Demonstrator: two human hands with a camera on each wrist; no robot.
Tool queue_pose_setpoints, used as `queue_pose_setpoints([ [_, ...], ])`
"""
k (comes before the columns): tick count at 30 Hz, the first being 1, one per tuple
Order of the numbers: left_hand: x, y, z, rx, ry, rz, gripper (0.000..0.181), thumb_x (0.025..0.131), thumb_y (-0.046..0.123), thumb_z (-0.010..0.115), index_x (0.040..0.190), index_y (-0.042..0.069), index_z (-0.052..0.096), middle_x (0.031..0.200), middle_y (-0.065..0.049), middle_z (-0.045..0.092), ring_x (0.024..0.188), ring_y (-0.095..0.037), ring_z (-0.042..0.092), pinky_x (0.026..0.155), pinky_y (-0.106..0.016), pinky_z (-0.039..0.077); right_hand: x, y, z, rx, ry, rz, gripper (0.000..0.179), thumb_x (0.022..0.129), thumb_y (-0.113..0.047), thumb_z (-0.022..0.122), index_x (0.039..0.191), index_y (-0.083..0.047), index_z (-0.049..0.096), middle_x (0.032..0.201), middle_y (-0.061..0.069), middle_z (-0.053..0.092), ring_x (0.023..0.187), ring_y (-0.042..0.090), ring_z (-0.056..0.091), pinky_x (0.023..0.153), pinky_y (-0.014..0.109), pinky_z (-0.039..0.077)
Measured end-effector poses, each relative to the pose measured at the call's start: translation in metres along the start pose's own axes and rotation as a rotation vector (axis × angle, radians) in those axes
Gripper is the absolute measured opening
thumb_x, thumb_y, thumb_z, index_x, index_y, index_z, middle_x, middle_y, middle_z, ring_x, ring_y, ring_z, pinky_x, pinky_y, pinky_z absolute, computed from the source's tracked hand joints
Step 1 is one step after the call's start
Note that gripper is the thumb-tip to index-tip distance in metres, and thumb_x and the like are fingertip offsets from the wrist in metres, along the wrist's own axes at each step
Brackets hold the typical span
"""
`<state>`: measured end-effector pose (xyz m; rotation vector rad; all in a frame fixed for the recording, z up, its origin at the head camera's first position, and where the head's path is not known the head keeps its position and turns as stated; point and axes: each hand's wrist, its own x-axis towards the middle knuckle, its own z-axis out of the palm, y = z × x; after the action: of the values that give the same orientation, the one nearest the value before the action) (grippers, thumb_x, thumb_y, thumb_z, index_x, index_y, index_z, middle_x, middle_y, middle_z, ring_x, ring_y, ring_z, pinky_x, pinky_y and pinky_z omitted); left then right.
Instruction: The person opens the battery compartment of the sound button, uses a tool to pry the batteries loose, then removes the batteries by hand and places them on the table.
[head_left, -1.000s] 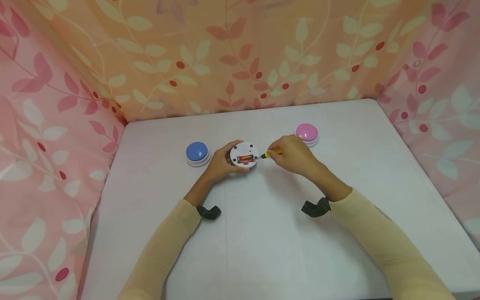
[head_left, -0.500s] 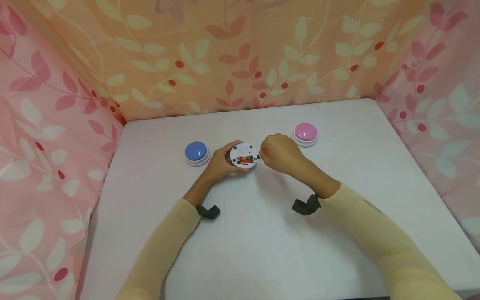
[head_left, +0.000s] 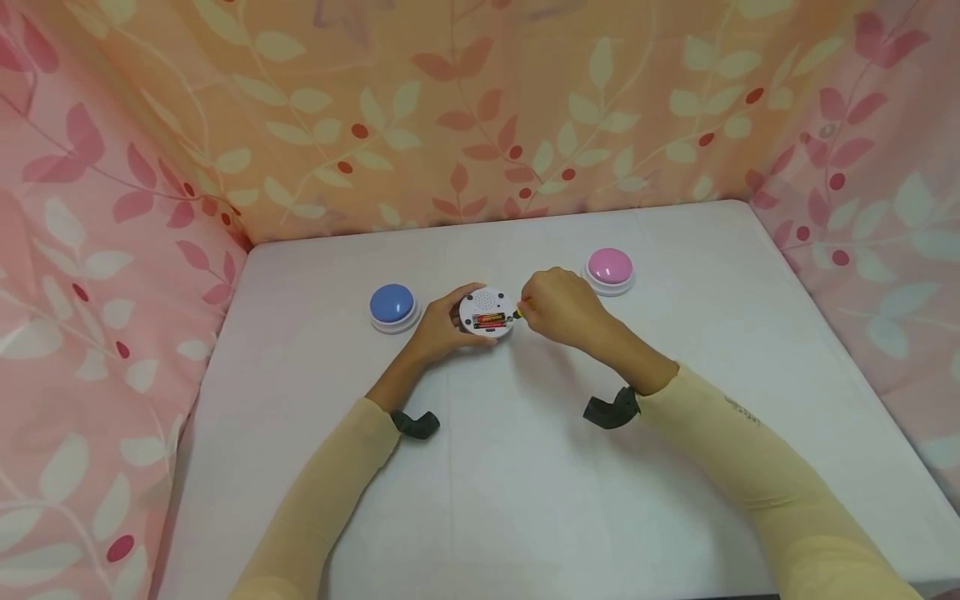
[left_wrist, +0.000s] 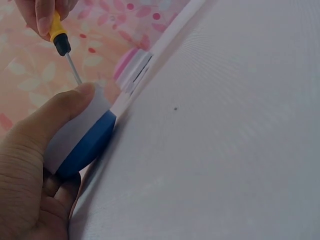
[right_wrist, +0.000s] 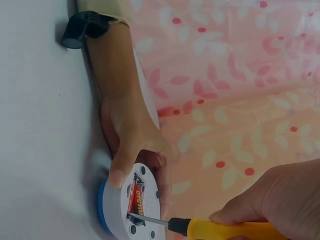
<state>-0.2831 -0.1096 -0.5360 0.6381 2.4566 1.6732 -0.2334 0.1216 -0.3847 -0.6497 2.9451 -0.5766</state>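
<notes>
My left hand (head_left: 442,327) grips a round white push-button buzzer (head_left: 486,297) by its rim, underside facing up. Its blue dome (left_wrist: 90,145) points down in the left wrist view. Two red-and-black batteries (head_left: 490,320) lie in the uncovered compartment of its base. My right hand (head_left: 562,307) holds a screwdriver (right_wrist: 220,229) with a yellow handle and black collar. The metal tip touches the end of the battery compartment in the right wrist view. In the head view the right fingers hide most of the handle.
A blue-domed buzzer (head_left: 393,305) stands just left of my left hand. Beyond my right hand stands a pink-domed buzzer (head_left: 610,267). All is over a white-covered table (head_left: 517,500), with floral curtains (head_left: 480,108) at the back and sides.
My right hand has moved left, closer to the buzzer, with the screwdriver and its fingers now cover more of the handle. The left hand and the held buzzer have stayed nearly still.
</notes>
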Motion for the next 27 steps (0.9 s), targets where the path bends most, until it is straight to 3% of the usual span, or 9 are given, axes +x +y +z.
queue_pose_setpoints([
  [8,-0.003,0.0,-0.002,0.029,-0.009,-0.017,0.095,0.065,0.044,0.096,0.148,0.031,0.051,0.147,0.005,0.054,0.13,-0.011,0.054,0.11,-0.034,0.046,-0.002,0.003,0.003,0.011,0.014,0.0,0.019,0.094,-0.014,0.069,0.103,-0.001,0.079,0.101,0.013,0.076,0.091,0.029,0.068,0.073,0.036,0.058],
  [14,-0.004,0.001,-0.005,0.077,-0.015,-0.023,0.098,0.064,0.048,0.096,0.149,0.03,0.05,0.148,0.005,0.053,0.131,-0.01,0.052,0.111,-0.033,0.044,-0.003,-0.002,0.002,0.007,0.012,0.008,0.019,0.094,-0.014,0.07,0.104,-0.001,0.079,0.101,0.012,0.076,0.091,0.029,0.067,0.073,0.035,0.058],
  [22,-0.004,0.001,-0.006,0.049,-0.017,-0.008,0.097,0.065,0.041,0.097,0.149,0.027,0.051,0.147,0.002,0.055,0.128,-0.012,0.056,0.108,-0.035,0.047,-0.001,-0.009,0.002,-0.04,0.026,-0.021,0.015,0.093,-0.01,0.068,0.089,-0.001,0.08,0.076,0.007,0.072,0.065,0.022,0.057,0.055,0.029,0.049],
  [27,-0.003,0.002,-0.005,0.034,-0.022,-0.02,0.096,0.066,0.035,0.098,0.149,0.027,0.051,0.149,0.001,0.053,0.13,-0.014,0.055,0.109,-0.034,0.047,-0.002,-0.012,0.004,-0.068,0.038,-0.012,0.014,0.092,-0.009,0.069,0.088,-0.001,0.079,0.073,0.005,0.07,0.064,0.021,0.056,0.055,0.028,0.047],
])
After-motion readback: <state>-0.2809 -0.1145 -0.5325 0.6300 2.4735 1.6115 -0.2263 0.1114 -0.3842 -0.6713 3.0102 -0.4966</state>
